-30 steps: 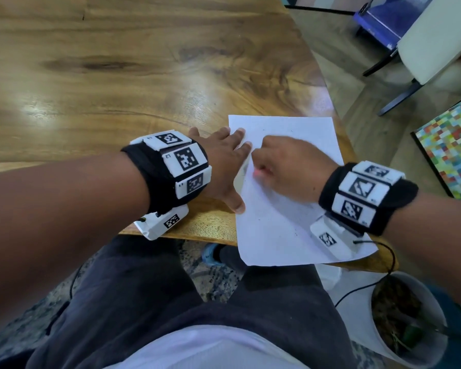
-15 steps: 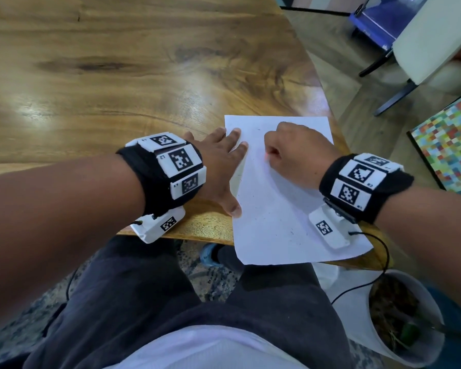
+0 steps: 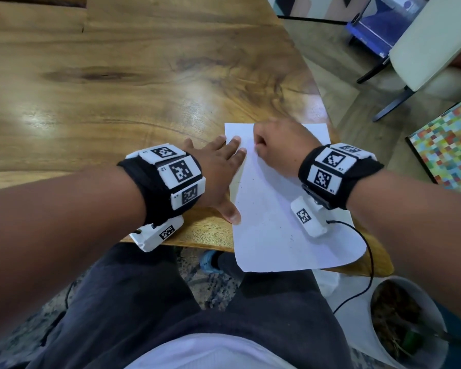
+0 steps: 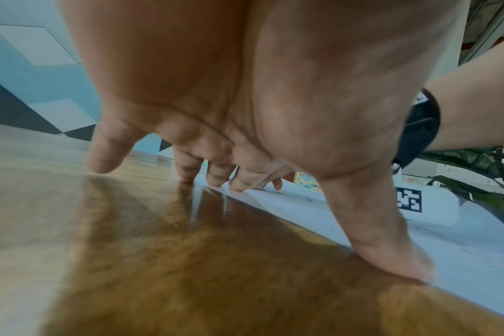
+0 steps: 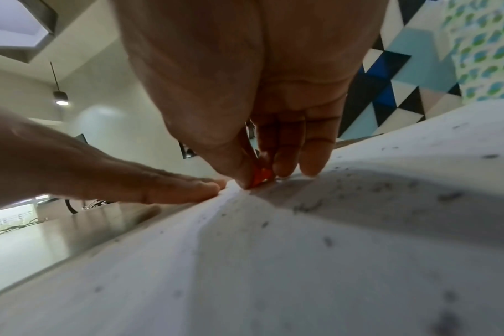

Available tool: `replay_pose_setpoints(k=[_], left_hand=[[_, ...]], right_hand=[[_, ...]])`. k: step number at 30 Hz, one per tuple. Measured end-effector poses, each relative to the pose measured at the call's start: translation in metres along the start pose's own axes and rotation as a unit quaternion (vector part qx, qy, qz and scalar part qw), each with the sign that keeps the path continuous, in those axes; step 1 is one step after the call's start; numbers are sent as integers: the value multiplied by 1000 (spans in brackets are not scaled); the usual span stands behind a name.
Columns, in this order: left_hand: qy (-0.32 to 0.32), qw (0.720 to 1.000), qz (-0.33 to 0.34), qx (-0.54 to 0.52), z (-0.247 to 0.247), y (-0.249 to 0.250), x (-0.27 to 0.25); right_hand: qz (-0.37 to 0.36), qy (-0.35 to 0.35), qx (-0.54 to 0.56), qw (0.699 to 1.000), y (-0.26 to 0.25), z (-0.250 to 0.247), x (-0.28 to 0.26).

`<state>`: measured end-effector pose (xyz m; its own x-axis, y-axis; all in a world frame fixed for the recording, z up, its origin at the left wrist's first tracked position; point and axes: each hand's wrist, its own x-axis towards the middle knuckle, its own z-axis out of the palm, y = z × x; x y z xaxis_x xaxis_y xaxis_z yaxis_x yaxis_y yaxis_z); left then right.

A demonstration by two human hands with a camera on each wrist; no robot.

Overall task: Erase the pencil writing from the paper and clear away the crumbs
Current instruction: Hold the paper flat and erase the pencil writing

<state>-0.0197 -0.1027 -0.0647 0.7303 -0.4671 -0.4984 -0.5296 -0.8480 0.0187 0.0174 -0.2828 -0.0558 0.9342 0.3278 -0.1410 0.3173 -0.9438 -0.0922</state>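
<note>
The left hand [image 3: 218, 171] is lying flat with fingers spread on the paper's [image 3: 277, 222] 9 o'clock edge, probably so it isn't sliding on the worktop [image 3: 117, 89], while the right hand [image 3: 280, 147] is pinching a small orange eraser [image 5: 260, 177] and rubbing near the sheet's 11 o'clock corner, crumbs [image 5: 305, 208] scattering everywhere.

White paper [image 3: 277, 235] with grey crumbs [image 5: 305, 208], orange eraser [image 5: 260, 178], honey-brown wooden table [image 3: 117, 89]

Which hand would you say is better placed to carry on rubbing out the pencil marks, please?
Right. The right hand already pinches the orange eraser against the paper, while the left hand lies flat, pinning the sheet's left edge.
</note>
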Motion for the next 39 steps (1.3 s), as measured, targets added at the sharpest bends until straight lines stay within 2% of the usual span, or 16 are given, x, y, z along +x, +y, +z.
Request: replay_pose_setpoints(k=[3,8,10,14,16,18,23,24,27,31,33,35,39], left_hand=[[-1,1000,0,-3,-2,1,0],[-14,1000,-2,-1,-3,4,2],[-16,1000,2,3,-4,4,1],[-23,1000,3,3,-5,4,0],[-23,1000,2,6,-5,4,0],[-18,1000,2,7,-4,5,1],[-24,1000,6,4,-5,6,1],[-25,1000,7,4,-5,6,1],[-28,1000,6,1,-5,6,1],[-25,1000,11,-2,-5,5,2],[-27,1000,10,-6,-5,5,2],[-31,999,10,-9,-6,5,2],[-34,999,14,-8,-7,7,2]], right_hand=[[-28,-14,-15,999,-2,-3,-7],[-148,-64,-1,987,-12,2,-57],[-139,-73,-3,988,-6,1,-55],[-34,-35,-34,998,17,-6,-24],[-17,-32,-39,999,19,-8,-18],[-48,-39,-59,996,11,-5,-23],[-213,-33,-29,976,-13,7,-69],[-228,-37,-36,972,-13,8,-73],[-165,-75,-46,982,-6,0,-64],[-44,-38,-79,995,20,-8,-40],[-35,-41,-101,993,26,-9,-38],[-71,-54,-98,991,24,-6,-46],[-208,-57,-52,975,15,7,-74]])
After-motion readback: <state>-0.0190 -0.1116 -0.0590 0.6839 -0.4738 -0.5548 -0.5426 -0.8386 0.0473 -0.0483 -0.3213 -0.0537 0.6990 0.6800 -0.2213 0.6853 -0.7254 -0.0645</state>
